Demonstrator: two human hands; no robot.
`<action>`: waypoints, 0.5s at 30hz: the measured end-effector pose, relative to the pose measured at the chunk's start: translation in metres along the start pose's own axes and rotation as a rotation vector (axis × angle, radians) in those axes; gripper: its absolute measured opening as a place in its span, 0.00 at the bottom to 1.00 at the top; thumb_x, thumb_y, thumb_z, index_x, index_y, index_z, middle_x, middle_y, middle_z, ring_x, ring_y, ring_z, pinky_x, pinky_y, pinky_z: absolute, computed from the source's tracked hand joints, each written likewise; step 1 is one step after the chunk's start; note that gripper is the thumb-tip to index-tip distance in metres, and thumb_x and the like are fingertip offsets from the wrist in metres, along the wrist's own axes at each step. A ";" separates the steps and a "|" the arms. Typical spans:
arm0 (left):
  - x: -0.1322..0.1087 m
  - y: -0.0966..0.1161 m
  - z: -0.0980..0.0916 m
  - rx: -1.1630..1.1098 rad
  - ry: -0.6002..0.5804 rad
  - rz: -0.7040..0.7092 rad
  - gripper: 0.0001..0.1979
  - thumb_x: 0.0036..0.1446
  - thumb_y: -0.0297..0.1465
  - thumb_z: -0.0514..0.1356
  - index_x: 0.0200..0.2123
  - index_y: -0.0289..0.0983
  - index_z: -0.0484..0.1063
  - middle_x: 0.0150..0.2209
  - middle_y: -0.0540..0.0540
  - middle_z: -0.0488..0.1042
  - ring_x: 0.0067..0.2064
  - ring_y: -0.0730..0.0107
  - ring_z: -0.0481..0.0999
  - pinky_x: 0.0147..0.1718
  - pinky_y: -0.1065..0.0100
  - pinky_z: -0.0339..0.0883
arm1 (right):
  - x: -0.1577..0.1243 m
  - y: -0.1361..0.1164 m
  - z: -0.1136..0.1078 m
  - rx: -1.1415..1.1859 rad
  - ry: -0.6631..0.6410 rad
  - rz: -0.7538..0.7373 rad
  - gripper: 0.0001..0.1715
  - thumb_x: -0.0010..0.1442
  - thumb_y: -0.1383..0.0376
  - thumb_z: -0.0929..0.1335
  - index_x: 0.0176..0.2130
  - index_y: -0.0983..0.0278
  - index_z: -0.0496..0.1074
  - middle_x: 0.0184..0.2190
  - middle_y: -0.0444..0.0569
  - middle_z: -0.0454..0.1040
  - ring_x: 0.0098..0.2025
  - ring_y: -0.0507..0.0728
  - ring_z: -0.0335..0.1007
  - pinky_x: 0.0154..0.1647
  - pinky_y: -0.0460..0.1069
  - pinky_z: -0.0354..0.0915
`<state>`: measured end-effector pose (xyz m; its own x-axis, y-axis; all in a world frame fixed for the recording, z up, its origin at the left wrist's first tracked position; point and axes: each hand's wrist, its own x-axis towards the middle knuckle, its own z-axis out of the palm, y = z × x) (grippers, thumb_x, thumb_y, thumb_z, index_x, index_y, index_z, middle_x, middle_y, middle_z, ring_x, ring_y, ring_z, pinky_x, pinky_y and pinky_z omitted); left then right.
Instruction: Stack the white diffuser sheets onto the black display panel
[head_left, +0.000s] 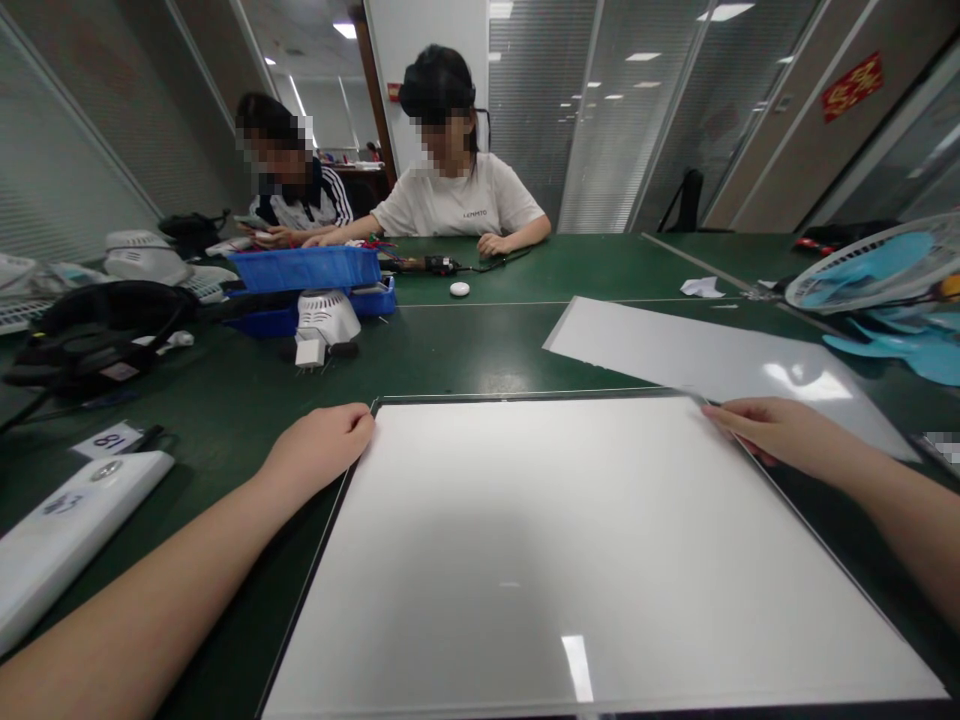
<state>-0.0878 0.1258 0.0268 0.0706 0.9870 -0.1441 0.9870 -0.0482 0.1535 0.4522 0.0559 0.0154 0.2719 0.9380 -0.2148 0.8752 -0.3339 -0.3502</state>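
Note:
A large, glossy white panel (525, 520) with a thin dark border fills the space in front of me, and a ceiling light reflects in its near part. At its far left corner, my left hand (324, 440) is closed with the fingers curled against the edge. My right hand (780, 435) pinches the far part of the right edge between thumb and fingers. Beyond the panel, to the right, lies a loose white sheet (697, 350), partly behind my right hand.
Blue bins (304, 268) and a white plastic housing (328, 318) stand at the far left. A black headset (105, 325) and a white power bank (82, 540) lie left. A fan guard (877, 265) with blue blades is at right. Two people (461, 195) sit across the green table (465, 350).

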 end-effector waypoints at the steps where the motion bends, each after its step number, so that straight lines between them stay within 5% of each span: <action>1: -0.001 0.001 -0.001 0.023 -0.005 -0.004 0.18 0.63 0.39 0.45 0.30 0.41 0.71 0.35 0.44 0.78 0.37 0.56 0.76 0.28 0.65 0.58 | 0.000 0.001 -0.001 -0.017 -0.007 -0.012 0.47 0.50 0.24 0.55 0.34 0.60 0.73 0.20 0.46 0.68 0.23 0.58 0.66 0.29 0.53 0.60; 9: -0.003 0.006 -0.002 0.178 -0.001 0.021 0.21 0.63 0.40 0.43 0.35 0.40 0.73 0.39 0.40 0.80 0.40 0.50 0.78 0.28 0.63 0.58 | 0.008 0.007 -0.002 -0.233 0.030 -0.154 0.39 0.59 0.34 0.55 0.36 0.58 0.76 0.41 0.52 0.80 0.43 0.65 0.74 0.44 0.55 0.65; 15: -0.003 0.005 0.000 0.232 0.005 0.053 0.21 0.64 0.40 0.42 0.35 0.41 0.72 0.40 0.40 0.80 0.41 0.49 0.79 0.28 0.63 0.57 | 0.012 0.012 0.002 -0.251 0.007 -0.164 0.37 0.61 0.36 0.54 0.38 0.58 0.76 0.42 0.52 0.80 0.45 0.66 0.74 0.46 0.56 0.65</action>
<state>-0.0834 0.1228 0.0276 0.1232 0.9829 -0.1370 0.9888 -0.1334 -0.0677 0.4649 0.0630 0.0073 0.1204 0.9785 -0.1677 0.9790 -0.1450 -0.1433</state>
